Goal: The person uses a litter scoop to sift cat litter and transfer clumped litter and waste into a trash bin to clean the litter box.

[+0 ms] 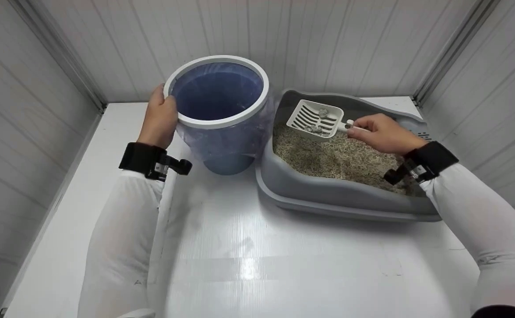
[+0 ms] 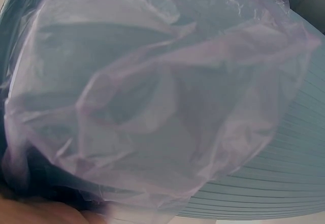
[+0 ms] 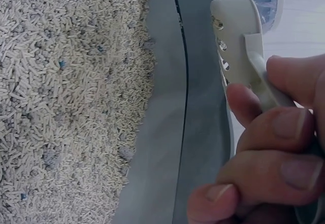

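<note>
left hand (image 1: 160, 118) gripping bin rim (image 1: 248, 112), scoop (image 1: 315, 118) raised

Head view bright, even overhead light; I see glare patch on white table (image 1: 246, 265) well below both hands, soft shadows under bin (image 1: 219, 110) and litter tray (image 1: 328, 194). Edges bow slightly, wide-angle. Left wrist view hazy, bag plastic (image 2: 152, 107) too close, unfocused. Right wrist view: fingers (image 3: 284, 153) blurred, litter (image 3: 61, 97) left of them sharp.
</note>
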